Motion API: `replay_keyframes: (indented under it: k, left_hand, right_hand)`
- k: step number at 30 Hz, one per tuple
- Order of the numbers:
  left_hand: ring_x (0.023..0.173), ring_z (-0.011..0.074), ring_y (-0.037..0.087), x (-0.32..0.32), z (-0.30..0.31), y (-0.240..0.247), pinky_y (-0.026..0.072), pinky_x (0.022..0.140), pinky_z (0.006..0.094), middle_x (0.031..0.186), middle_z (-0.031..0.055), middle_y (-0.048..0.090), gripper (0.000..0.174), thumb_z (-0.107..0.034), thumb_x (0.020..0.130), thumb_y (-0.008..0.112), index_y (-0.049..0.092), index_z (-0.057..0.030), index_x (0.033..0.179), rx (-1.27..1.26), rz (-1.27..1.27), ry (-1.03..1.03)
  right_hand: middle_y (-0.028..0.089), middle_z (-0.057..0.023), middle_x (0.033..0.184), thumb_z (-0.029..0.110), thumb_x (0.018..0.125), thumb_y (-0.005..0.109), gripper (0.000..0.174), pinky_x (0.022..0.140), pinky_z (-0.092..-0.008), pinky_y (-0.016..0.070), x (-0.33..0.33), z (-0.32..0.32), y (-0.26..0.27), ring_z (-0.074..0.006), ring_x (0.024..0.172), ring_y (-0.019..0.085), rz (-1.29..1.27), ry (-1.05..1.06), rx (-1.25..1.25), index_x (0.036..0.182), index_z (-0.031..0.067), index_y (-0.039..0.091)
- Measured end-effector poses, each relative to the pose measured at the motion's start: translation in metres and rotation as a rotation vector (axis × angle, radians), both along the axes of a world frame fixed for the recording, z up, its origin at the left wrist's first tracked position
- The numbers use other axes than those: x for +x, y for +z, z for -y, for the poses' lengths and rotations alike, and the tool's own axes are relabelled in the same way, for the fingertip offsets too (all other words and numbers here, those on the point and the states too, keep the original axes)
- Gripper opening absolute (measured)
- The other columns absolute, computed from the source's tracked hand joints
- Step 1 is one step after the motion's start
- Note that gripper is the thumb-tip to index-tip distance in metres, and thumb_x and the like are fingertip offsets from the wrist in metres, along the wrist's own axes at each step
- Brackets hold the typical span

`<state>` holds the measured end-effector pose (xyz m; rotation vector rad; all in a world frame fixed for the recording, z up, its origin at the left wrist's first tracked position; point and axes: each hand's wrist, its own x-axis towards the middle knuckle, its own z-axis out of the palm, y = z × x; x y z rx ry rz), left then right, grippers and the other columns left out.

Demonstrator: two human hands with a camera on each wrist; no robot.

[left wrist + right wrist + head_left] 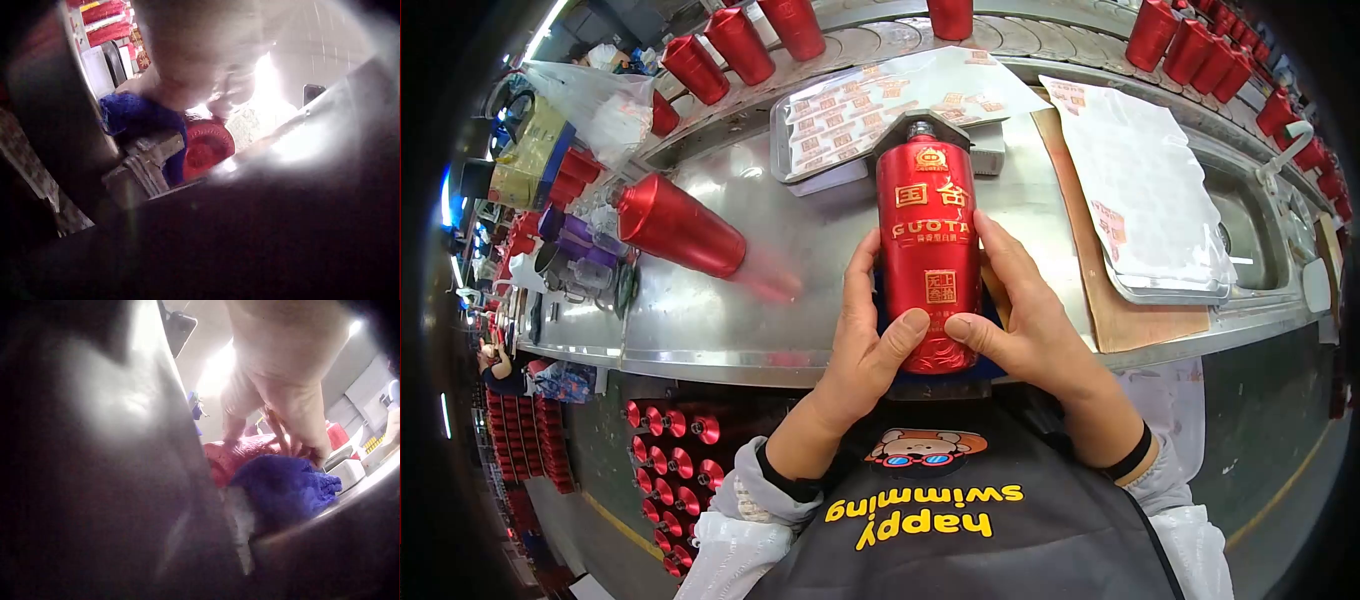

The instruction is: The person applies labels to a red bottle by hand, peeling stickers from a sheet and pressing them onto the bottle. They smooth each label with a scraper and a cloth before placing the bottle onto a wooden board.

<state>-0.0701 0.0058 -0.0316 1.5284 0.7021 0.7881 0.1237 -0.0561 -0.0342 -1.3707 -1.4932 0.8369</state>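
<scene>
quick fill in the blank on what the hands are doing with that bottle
1. The left hand and the right hand together hold a ____ bottle.
2. Both ____ press on the bottle's front, near its base.
3. The cloth under the bottle is coloured ____.
4. To the left, a second bottle lies on its side on a table made of ____.

Missing words: red; thumbs; blue; metal

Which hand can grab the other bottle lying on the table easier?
Probably left. The lying bottle is on the side of the left hand; the right hand would have to cross the held bottle that both grip.
</scene>
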Motion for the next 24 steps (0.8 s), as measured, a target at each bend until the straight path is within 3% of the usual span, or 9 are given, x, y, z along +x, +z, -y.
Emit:
replay_keyframes:
  k: [5,12,16,17,24]
  left_hand:
    - [0.14,0.028,0.03,0.0,0.001,0.0,0.0233,0.116,0.0397,0.15,0.0199,0.027,0.082,-0.037,0.096,0.059,0.011,0.0018,0.151,-0.018,0.013,-0.015]
    - [0.14,0.0274,0.03,-0.001,0.001,-0.004,0.0234,0.116,0.0389,0.151,0.0198,0.025,0.081,-0.034,0.097,0.058,0.01,0.0011,0.152,-0.014,0.019,-0.022]
    - [0.14,0.0273,0.029,0.002,0.003,0.001,0.0246,0.115,0.0387,0.151,0.0196,0.025,0.082,-0.035,0.097,0.058,0.009,0.0006,0.152,-0.052,0.046,-0.029]
    - [0.14,0.0273,0.03,0.003,0.003,0.001,0.025,0.115,0.0386,0.151,0.0196,0.025,0.083,-0.035,0.097,0.058,0.008,0.0005,0.152,-0.061,0.054,-0.03]
    - [0.138,0.0277,0.034,0.002,0.0,0.004,0.0292,0.113,0.0393,0.15,0.021,0.025,0.09,-0.037,0.093,0.063,0.007,0.0006,0.152,-0.101,0.051,-0.033]
  right_hand:
    - [0.033,-0.0269,0.148,0.034,0.082,0.075,0.095,0.114,-0.0441,0.0294,0.006,-0.002,0.0,-0.0409,0.137,0.035,-0.41,0.079,-0.147,0.15,-0.0058,0.023]
    - [0.034,-0.0271,0.147,0.036,0.079,0.078,0.1,0.113,-0.042,0.0308,-0.001,-0.004,-0.001,-0.0383,0.137,0.036,-0.041,0.01,-0.003,0.15,-0.0059,0.021]
    - [0.034,-0.0246,0.146,0.024,0.082,0.077,0.095,0.113,-0.0406,0.0328,0.009,-0.005,-0.007,-0.0345,0.136,0.038,-0.365,0.125,-0.074,0.152,-0.0027,0.02]
    - [0.033,-0.0228,0.146,0.015,0.082,0.076,0.093,0.113,-0.0393,0.0335,0.012,-0.005,-0.008,-0.0318,0.136,0.038,-0.349,0.136,-0.066,0.153,-0.0011,0.019]
    - [0.036,-0.0215,0.147,0.005,0.083,0.074,0.09,0.112,-0.0379,0.0343,0.016,-0.001,-0.004,-0.0288,0.136,0.04,-0.52,0.168,-0.139,0.154,0.0023,0.019]
